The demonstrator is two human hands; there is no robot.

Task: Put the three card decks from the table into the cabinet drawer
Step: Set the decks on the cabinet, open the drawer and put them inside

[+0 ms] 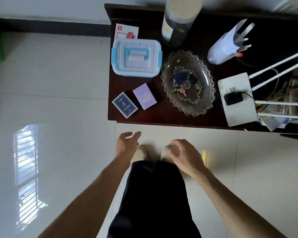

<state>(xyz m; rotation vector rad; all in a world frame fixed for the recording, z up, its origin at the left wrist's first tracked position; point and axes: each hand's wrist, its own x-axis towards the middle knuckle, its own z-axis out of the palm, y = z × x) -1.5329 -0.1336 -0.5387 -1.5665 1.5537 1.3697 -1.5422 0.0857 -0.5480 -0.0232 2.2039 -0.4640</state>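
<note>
A dark blue card deck [125, 105] lies near the front left corner of the dark wooden cabinet top [144, 115]. Right beside it lies a lilac card deck [144, 96]. A red and white pack [126, 32] sits at the back left, partly hidden behind a storage box; I cannot tell if it is a deck. My left hand [126, 143] hovers below the cabinet's front edge, fingers apart and empty. Over my feet, my right hand [184, 154] has loosely curled fingers and holds nothing. No drawer is visible.
A white storage box with blue handle [136, 57] stands behind the decks. A glass dish [206, 100] holds keys [183, 81]. Behind it is a tall jar [178, 23]; to the right, a white holder with pens [225, 47] and a white router [237, 98] carrying a black adapter. Glossy floor tiles [50, 117] lie to the left.
</note>
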